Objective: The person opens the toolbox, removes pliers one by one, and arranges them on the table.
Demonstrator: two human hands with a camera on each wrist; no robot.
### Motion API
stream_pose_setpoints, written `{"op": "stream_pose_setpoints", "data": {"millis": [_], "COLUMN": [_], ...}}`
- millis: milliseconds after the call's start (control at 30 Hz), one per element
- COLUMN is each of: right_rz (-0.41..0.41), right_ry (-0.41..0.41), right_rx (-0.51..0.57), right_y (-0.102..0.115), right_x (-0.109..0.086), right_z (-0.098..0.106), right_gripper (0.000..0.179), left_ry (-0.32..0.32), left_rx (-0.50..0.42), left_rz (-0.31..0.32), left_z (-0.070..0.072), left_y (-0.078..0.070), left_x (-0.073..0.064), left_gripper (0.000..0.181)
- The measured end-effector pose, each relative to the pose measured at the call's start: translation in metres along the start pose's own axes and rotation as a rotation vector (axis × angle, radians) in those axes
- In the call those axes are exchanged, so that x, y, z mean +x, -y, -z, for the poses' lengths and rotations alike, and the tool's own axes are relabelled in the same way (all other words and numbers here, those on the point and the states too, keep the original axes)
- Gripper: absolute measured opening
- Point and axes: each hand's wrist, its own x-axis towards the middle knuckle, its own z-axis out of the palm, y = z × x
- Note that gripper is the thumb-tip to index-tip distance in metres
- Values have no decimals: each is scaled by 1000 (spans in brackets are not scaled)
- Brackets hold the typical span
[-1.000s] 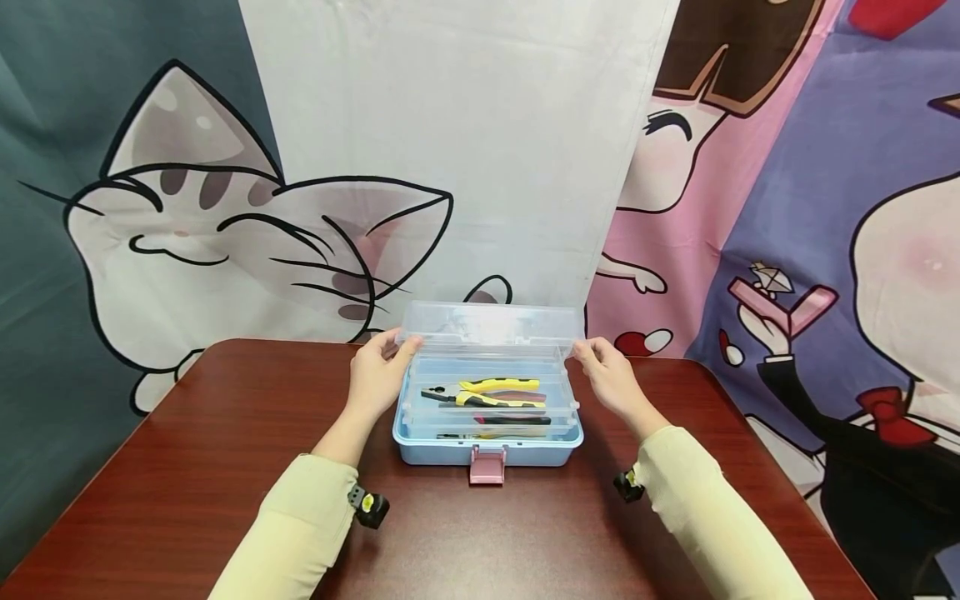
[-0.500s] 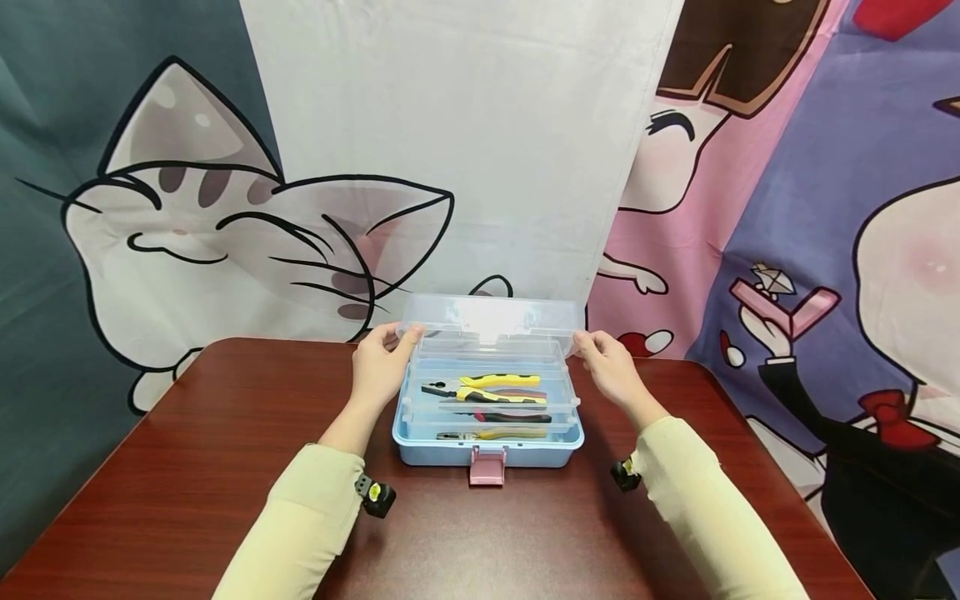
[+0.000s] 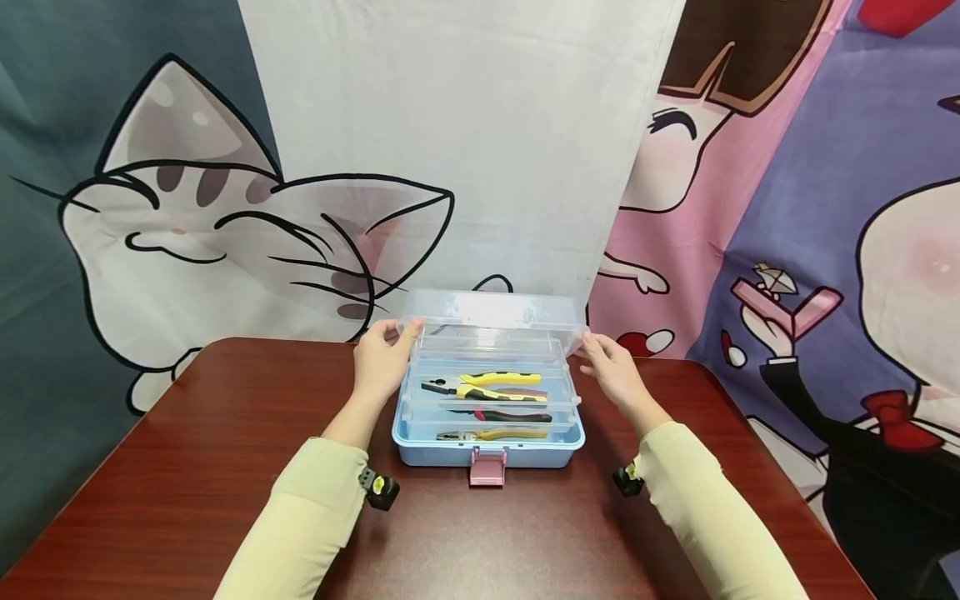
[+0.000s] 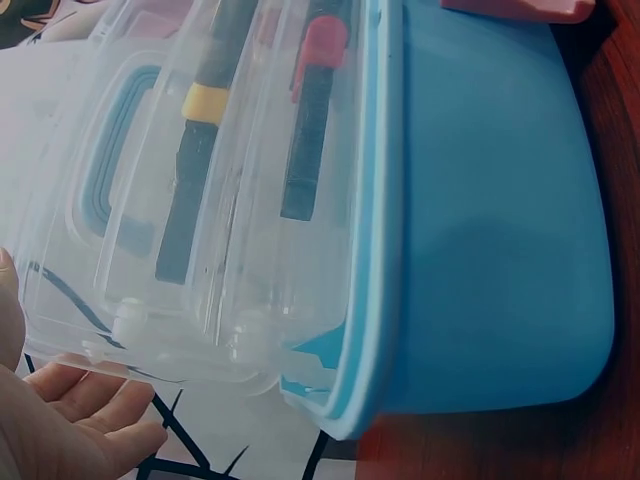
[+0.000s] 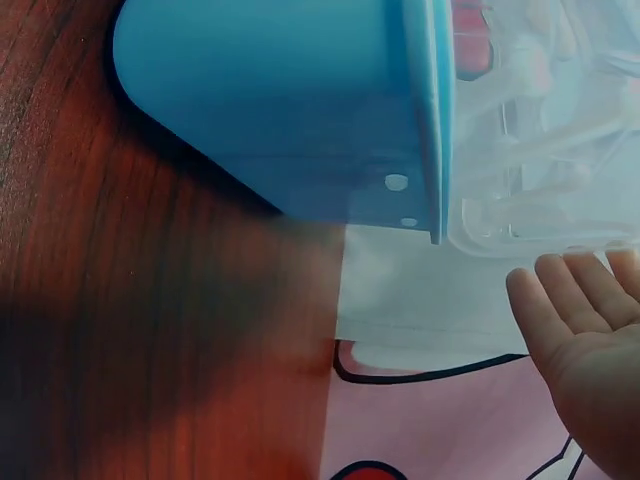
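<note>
A light blue toolbox (image 3: 442, 454) with a pink latch (image 3: 487, 469) stands on the table, its clear lid (image 3: 491, 308) tilted up at the back. My left hand (image 3: 378, 367) pinches the lid's left corner; in the left wrist view its fingers (image 4: 100, 400) lie under the lid edge. At the right corner, my right hand (image 3: 617, 377) holds the lid, and its fingers (image 5: 570, 295) meet the edge in the right wrist view. Among the clear trays lie yellow-handled pliers (image 3: 501, 379), a red-and-black-handled tool (image 3: 517, 417) and, at the front, another pair of yellow-handled pliers (image 3: 510, 433).
The dark red-brown wooden table (image 3: 247, 433) spreads around the toolbox. Close behind the table's far edge hangs a cloth backdrop (image 3: 465, 125) with cartoon figures. Small black wrist cameras (image 3: 381, 492) sit at the sleeve cuffs.
Both hands have raised the lid slightly and tilted it further back. The trays with the tools have shifted up a little, and the front pliers show more plainly.
</note>
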Motion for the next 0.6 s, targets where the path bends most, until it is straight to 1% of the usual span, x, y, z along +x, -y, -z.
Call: {"op": "stream_pose_setpoints", "data": {"millis": [167,333,433,533,600], "right_rz": [-12,-32,-42,-54,-65], "right_ry": [-5,5,10,28,33], "right_rx": [30,114,162,188,200], "right_y": [-5,-10,-11,-11,-11], "right_x": [3,6,8,9,10], "right_z": [-4,-6,-8,-10,-11], "right_gripper": [61,61,64,68,69], "left_ry": [-11,-2,47,130,183], "left_rx": [-26,-57,-40,-7,13], "left_rz": [2,27,64,105,101], "left_z": [-2,-3,-3,-2,-1], "left_y": [0,0,3,8,13], "left_x": [1,1,3,4,5], "left_gripper": [64,65,74,85,88]}}
